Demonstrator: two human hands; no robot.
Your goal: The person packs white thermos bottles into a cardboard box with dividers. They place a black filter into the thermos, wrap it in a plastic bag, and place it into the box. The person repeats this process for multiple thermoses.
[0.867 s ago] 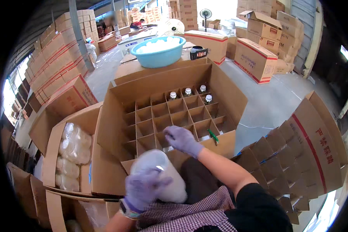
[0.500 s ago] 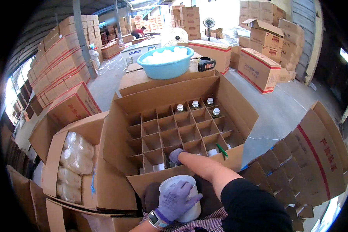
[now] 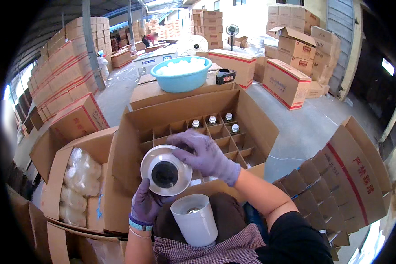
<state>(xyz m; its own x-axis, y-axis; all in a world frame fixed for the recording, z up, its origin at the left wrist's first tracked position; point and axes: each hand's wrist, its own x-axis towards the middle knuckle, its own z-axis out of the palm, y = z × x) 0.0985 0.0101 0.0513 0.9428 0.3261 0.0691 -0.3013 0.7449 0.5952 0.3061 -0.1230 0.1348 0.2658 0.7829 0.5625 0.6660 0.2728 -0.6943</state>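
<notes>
Over the near side of a divided carton, both gloved hands hold a round white piece with a wide rim and a dark round centre; I cannot tell its kind. My left hand grips its lower left edge, thumb up along the rim. My right hand is curled over its upper right edge. Below it a white, open-topped cylinder rests in my lap, tilted slightly, with something shiny inside. Several clear bottles with white caps stand in the carton's far compartments. The near compartments are partly hidden by my hands.
A blue basin of white items stands beyond the carton, with a black tape dispenser beside it. At left an open carton holds plastic-wrapped white pieces. Cardboard dividers lean at right. Stacked cartons and another person are farther back.
My right hand has come up out of a carton compartment. My left hand has let go of the cylinder in my lap. Both hands now hold the round white piece.
</notes>
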